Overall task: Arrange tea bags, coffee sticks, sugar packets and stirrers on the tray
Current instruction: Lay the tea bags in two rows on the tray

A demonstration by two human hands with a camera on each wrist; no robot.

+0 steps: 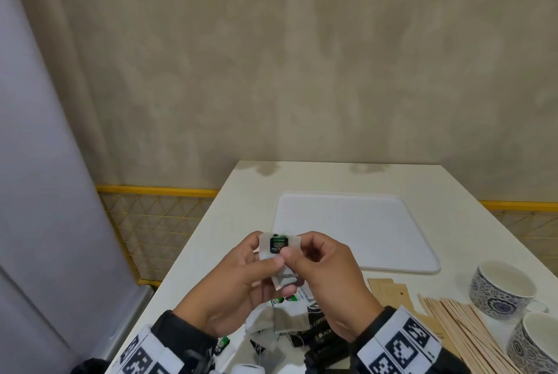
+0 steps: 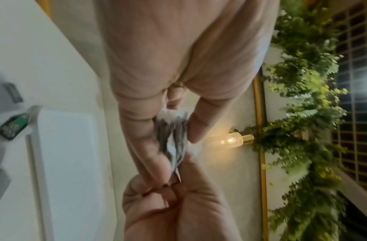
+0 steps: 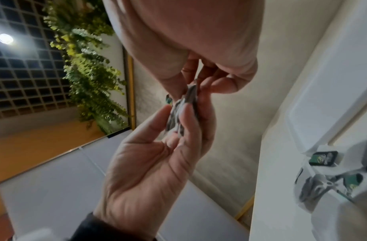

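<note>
Left hand (image 1: 232,280) and right hand (image 1: 329,277) are both pinching a small bunch of tea bags (image 1: 279,256) above the surface (image 1: 211,240), fingers curled, bag count hidden by fingers.

Tea bags (image 1: 279,256) pale, green-black tag, bunched above table; white tray (image 1: 356,231) flat; wooden stirrers (image 1: 471,331) beside

Cups (image 1: 501,292) cut off at edge
</note>
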